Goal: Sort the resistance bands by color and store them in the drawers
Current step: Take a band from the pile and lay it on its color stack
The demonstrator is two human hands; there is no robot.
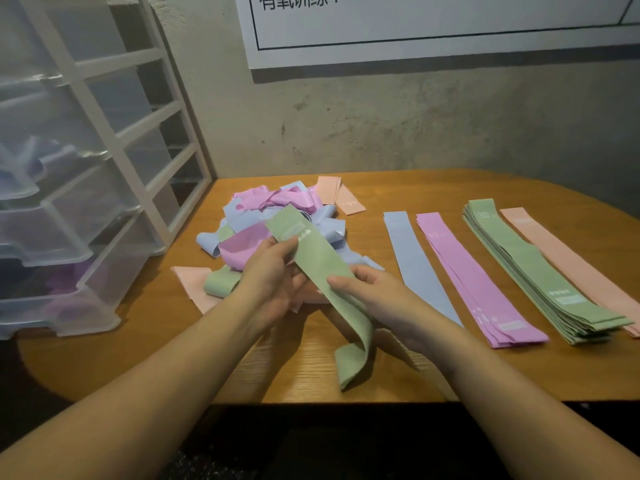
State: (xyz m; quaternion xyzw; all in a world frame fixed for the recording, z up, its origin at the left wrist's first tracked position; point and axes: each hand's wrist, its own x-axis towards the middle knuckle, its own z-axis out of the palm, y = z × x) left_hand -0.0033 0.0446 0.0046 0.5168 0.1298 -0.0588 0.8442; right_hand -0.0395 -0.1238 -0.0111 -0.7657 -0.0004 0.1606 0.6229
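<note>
I hold a green band above the table's middle, its lower end curling down toward the front edge. My left hand pinches it near the top and my right hand pinches it lower down. Behind the hands lies a mixed pile of bands in pink, blue, green and peach. To the right, sorted stacks lie flat side by side: blue, pink, green and peach.
A clear plastic drawer unit stands at the left on the wooden table, with purple and blue bands in its pulled-out lower drawers. A peach band lies behind the pile. A concrete wall with a white poster rises behind.
</note>
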